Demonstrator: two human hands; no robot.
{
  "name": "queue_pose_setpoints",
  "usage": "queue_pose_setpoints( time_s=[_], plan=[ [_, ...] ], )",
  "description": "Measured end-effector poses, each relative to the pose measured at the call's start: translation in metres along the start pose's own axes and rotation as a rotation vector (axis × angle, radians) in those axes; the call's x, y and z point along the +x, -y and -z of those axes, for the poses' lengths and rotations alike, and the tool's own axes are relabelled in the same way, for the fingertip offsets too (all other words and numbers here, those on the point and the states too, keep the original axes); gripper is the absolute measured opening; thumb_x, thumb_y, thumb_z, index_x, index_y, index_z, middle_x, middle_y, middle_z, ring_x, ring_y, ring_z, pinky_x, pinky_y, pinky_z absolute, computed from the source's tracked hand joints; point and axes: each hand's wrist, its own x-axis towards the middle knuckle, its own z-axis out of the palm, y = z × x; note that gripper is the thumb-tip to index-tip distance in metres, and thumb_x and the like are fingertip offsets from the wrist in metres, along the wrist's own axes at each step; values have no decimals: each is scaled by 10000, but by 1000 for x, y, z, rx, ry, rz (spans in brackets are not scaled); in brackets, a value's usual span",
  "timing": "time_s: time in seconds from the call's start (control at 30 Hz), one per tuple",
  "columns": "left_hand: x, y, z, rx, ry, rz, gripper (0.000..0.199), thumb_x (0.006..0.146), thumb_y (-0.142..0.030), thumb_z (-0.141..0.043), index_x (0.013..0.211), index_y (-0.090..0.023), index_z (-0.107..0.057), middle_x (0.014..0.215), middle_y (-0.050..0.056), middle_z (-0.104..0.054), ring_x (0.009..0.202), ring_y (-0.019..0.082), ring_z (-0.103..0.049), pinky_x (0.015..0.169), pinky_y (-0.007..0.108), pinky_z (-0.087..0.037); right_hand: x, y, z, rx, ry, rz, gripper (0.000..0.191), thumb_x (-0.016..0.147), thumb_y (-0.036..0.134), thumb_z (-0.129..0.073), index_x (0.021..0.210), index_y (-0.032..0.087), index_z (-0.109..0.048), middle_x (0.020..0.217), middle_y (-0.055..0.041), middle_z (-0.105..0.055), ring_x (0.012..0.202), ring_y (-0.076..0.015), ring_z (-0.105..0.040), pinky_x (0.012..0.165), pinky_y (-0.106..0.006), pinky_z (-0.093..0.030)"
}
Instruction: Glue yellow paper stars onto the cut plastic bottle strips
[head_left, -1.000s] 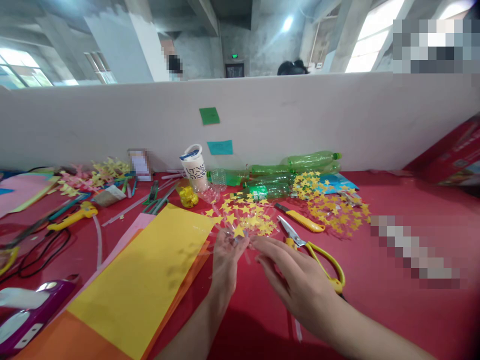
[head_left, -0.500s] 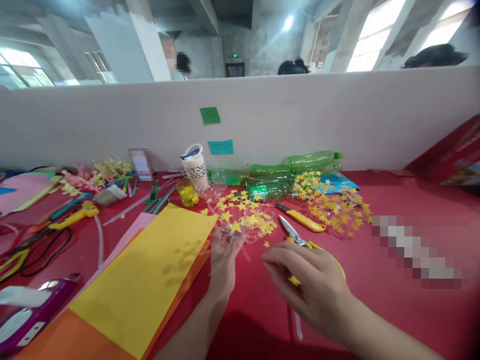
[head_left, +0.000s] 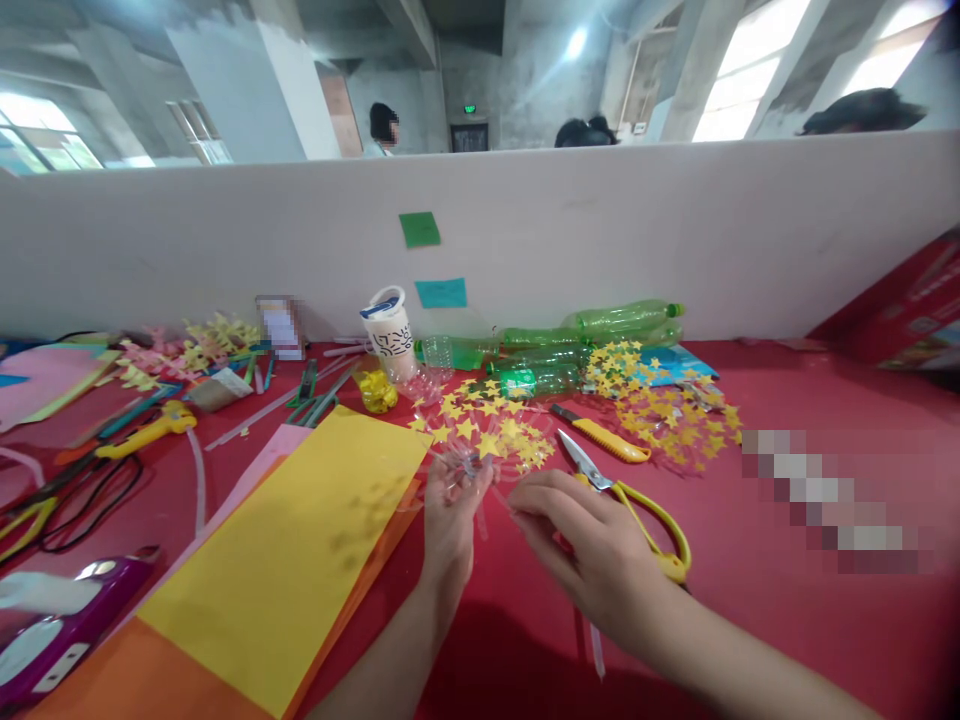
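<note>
My left hand (head_left: 451, 510) is closed around the base of a clear plastic spray with yellow paper stars (head_left: 489, 425). Thin see-through strips fan out from it, and the stars sit toward their ends. Close on its right hovers my right hand (head_left: 581, 530), fingers curled together; whatever they may hold is hidden. Partly behind that hand lie scissors (head_left: 651, 520) with yellow handles. A second star-covered plastic spray (head_left: 675, 415) rests farther right, beyond a yellow utility knife (head_left: 604, 438).
Yellow paper (head_left: 292, 560) overlaps orange sheets at left, near a purple-and-white device (head_left: 67, 635) and a yellow glue gun (head_left: 154, 430). Green plastic bottles (head_left: 626, 318) and a white cup (head_left: 390, 330) stand or lie before the white partition (head_left: 600, 230). A clear glue stick (head_left: 596, 650) lies in front.
My right hand has moved left and slightly up, closer to my left hand, uncovering more of the scissors' handles. The loose star near its fingertips no longer shows.
</note>
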Motion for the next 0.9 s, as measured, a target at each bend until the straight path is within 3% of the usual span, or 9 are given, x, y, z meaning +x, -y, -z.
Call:
queue_pose_setpoints(
  time_s=[0.13,0.33,0.63,0.9],
  plan=[
    [-1,2,1,0,-2,19,311,686,-222,-739,881,-200,-498,804,-14,-628,758,124,-642,770,270,-488,-2,0,-2,59,-14,-21,186,896,74,-455,1004,181,-563,1006,-74,-655,958,-140,-619,821,-243,-508],
    [-1,3,0,1,12,37,309,678,-230,-741,868,-208,-499,816,-21,-638,749,125,-642,781,282,-487,-6,-1,-5,-9,-26,-83,183,892,115,-476,1032,190,-567,886,-35,-676,764,-125,-636,689,-221,-514],
    [-2,1,0,-4,19,24,317,678,-236,-738,872,-205,-490,814,-9,-625,787,146,-648,793,295,-494,-4,-1,-6,3,-73,-46,224,894,97,-481,1067,190,-589,985,-66,-676,917,-148,-645,821,-264,-534],
    [0,6,4,24,28,3,274,713,-242,-719,888,-223,-509,816,-1,-631,741,131,-634,751,270,-491,-3,-1,-5,13,-85,-32,208,880,80,-504,1025,179,-614,969,-78,-676,903,-152,-650,810,-266,-547]
  ],
)
